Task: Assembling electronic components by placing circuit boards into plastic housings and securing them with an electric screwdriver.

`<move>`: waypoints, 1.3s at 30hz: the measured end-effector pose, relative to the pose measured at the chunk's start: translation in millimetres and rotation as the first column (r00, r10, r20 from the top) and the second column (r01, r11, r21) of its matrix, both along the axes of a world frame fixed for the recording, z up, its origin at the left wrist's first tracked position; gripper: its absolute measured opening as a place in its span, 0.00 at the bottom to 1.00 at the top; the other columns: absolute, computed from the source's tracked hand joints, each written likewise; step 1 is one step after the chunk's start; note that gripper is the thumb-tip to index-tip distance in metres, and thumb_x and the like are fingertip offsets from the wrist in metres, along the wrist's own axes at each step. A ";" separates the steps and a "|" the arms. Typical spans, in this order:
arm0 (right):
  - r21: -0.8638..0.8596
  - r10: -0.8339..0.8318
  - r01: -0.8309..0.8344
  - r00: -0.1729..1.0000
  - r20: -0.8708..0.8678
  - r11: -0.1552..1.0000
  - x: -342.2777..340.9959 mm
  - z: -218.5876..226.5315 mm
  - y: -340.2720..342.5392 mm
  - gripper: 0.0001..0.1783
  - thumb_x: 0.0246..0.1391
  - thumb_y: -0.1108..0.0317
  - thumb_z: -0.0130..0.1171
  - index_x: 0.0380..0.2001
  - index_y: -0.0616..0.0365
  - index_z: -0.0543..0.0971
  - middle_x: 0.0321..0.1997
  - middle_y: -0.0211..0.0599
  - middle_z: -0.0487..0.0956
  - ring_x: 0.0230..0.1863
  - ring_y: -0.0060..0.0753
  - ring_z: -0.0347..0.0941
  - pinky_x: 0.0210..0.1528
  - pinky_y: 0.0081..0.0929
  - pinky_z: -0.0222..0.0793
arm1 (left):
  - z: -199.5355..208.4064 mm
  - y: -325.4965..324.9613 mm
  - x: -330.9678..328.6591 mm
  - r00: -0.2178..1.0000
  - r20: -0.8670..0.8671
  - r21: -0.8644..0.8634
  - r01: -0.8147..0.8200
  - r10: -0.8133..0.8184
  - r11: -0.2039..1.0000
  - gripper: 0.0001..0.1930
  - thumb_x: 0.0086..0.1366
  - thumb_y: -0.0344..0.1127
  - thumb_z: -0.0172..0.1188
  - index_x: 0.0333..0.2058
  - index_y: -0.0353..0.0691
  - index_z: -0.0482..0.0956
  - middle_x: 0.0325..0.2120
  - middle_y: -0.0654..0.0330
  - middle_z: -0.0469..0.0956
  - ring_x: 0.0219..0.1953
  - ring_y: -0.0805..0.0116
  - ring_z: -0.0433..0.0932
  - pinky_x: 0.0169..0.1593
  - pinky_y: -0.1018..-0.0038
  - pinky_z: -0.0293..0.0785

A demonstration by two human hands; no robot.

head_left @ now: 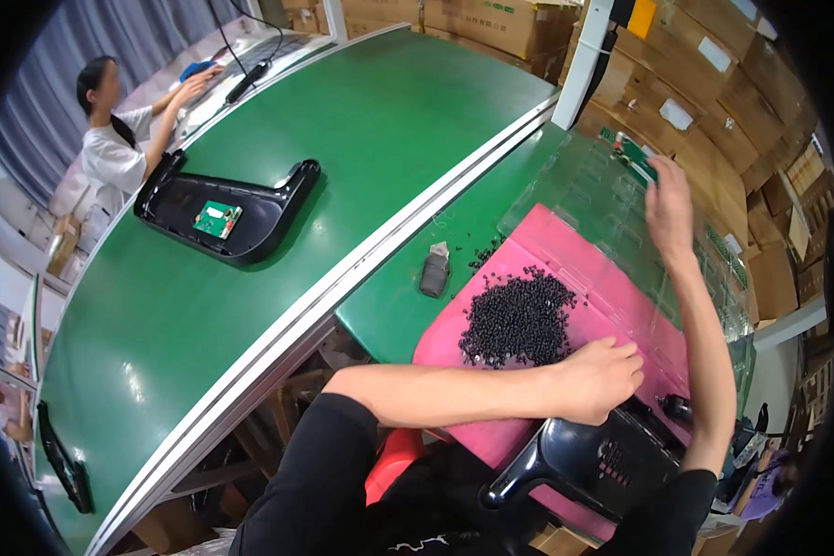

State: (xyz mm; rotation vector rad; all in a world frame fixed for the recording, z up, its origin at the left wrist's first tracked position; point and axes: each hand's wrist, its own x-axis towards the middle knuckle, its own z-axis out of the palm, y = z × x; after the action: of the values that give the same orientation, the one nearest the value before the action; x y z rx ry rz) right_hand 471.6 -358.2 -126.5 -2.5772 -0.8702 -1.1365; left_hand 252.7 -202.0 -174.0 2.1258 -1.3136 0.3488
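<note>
My right hand (669, 206) is stretched out at the far right, its fingertips closed on the edge of a green circuit board (636, 159) above a clear plastic tray (584, 185). Over the pink mat (537, 243), my left hand (600, 380) has its fingers curled in; whatever they hold is hidden. Just below that hand lies a glossy black plastic housing (579, 456), partly covered by my arms. A heap of small black screws (519, 320) is spread on the mat, left of my left hand.
On the green conveyor belt (278, 120), another black housing (264, 243) holds a circuit board (218, 220). A dark block (434, 273) sits near the mat. A black cylindrical tool (676, 406) lies by my right forearm. Across the belt a person (120, 139) works; cardboard boxes (704, 83) are stacked behind.
</note>
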 end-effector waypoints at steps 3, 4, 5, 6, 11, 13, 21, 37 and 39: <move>0.155 0.114 -0.103 0.991 -0.066 0.983 -80.2 31.5 -6.2 0.17 0.53 0.85 0.56 0.47 0.64 0.75 0.51 0.46 0.77 0.54 0.49 0.74 0.56 0.35 0.70 | 8.4 1.4 -3.0 0.984 0.131 -0.226 -0.088 0.120 0.970 0.30 0.47 0.36 0.65 0.51 0.32 0.72 0.48 0.47 0.72 0.53 0.50 0.70 0.55 0.58 0.67; 0.183 0.140 -0.129 0.989 -0.049 0.975 -111.1 40.2 -13.8 0.16 0.54 0.85 0.56 0.46 0.63 0.76 0.49 0.45 0.78 0.50 0.46 0.77 0.53 0.32 0.71 | 11.4 -0.9 -3.3 0.956 0.216 -0.384 -0.101 0.196 0.918 0.33 0.47 0.37 0.66 0.54 0.33 0.70 0.51 0.45 0.70 0.55 0.48 0.69 0.58 0.56 0.66; 0.184 0.130 -0.116 0.990 -0.064 0.976 -142.2 48.7 -16.2 0.15 0.53 0.86 0.56 0.45 0.64 0.77 0.47 0.45 0.79 0.50 0.44 0.77 0.53 0.30 0.71 | 21.1 4.3 -5.0 0.935 0.237 -0.346 -0.174 0.265 0.922 0.35 0.49 0.38 0.67 0.57 0.36 0.69 0.56 0.46 0.66 0.58 0.46 0.65 0.61 0.53 0.64; 0.203 0.158 -0.134 0.982 -0.108 0.970 -168.5 53.1 -18.9 0.15 0.53 0.86 0.56 0.44 0.64 0.77 0.47 0.45 0.79 0.49 0.43 0.78 0.53 0.30 0.71 | 20.4 5.2 -1.6 0.866 0.318 -0.390 -0.251 0.386 0.886 0.35 0.49 0.33 0.65 0.58 0.36 0.69 0.59 0.47 0.64 0.59 0.47 0.63 0.61 0.54 0.64; 0.336 0.059 0.090 0.910 -0.410 0.938 -288.3 56.8 -42.0 0.14 0.53 0.87 0.56 0.43 0.67 0.78 0.44 0.47 0.80 0.45 0.41 0.79 0.51 0.29 0.73 | 29.0 10.8 -5.3 0.898 0.345 -0.239 -0.196 0.272 0.951 0.33 0.48 0.30 0.66 0.57 0.35 0.72 0.55 0.51 0.71 0.57 0.49 0.69 0.58 0.56 0.67; 0.312 0.073 0.047 0.929 -0.362 0.949 -314.0 46.3 -58.3 0.15 0.52 0.87 0.58 0.44 0.67 0.78 0.45 0.46 0.81 0.44 0.39 0.79 0.48 0.27 0.73 | 36.7 9.5 -16.6 0.962 0.260 -0.226 -0.019 0.079 0.974 0.33 0.45 0.30 0.70 0.54 0.35 0.74 0.49 0.52 0.75 0.54 0.51 0.72 0.55 0.58 0.69; 0.429 0.009 0.333 0.782 -0.624 0.839 -397.0 32.7 -79.1 0.05 0.58 0.77 0.59 0.37 0.65 0.79 0.27 0.39 0.81 0.26 0.30 0.80 0.31 0.22 0.73 | 43.2 13.6 -30.7 0.935 -0.014 -0.066 0.354 -0.355 0.933 0.32 0.39 0.33 0.74 0.48 0.36 0.80 0.45 0.56 0.79 0.48 0.53 0.75 0.52 0.60 0.71; 0.374 0.099 0.325 0.625 -0.774 0.869 -404.2 -27.2 -93.0 0.33 0.36 0.66 0.79 0.48 0.60 0.76 0.50 0.39 0.79 0.47 0.38 0.77 0.52 0.31 0.72 | 20.4 18.9 -25.6 0.826 -0.485 0.105 0.380 -0.287 0.919 0.35 0.40 0.30 0.73 0.52 0.33 0.77 0.40 0.54 0.76 0.40 0.58 0.75 0.46 0.66 0.74; 0.396 0.117 0.288 0.663 -0.739 0.872 -395.0 -39.0 -95.6 0.33 0.36 0.68 0.77 0.49 0.60 0.76 0.51 0.40 0.78 0.54 0.40 0.74 0.56 0.33 0.70 | 14.5 17.4 -23.6 0.830 -0.491 0.151 0.382 -0.266 0.912 0.36 0.43 0.31 0.73 0.55 0.33 0.74 0.42 0.53 0.74 0.42 0.56 0.74 0.48 0.66 0.73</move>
State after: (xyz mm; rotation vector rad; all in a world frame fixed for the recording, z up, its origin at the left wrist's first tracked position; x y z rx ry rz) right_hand 76.6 -453.8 -165.4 -2.3006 -0.2045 -0.1506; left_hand 229.1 -184.6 -159.4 1.9479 -1.4420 -0.4643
